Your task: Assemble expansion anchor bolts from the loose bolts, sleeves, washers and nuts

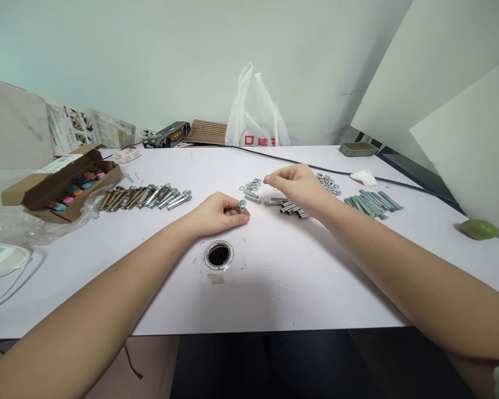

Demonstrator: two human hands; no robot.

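One bolt (242,204) sits in the left hand (216,213)'s closed pinch, beyond the table hole (219,255); right hand (300,184), farther right, pinched, contents unclear. Bolt row (147,198) left of hole looks assembled; washers (254,184), sleeves (291,209), nuts (329,184), bare studs (372,203) beyond-right look pending.

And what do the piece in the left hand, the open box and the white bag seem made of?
Held piece: metal, probably plated steel, from its silvery shine. Open box: matte brown cardboard, from its stiff folds. White bag: thin plastic, apparently, being translucent and crinkled.
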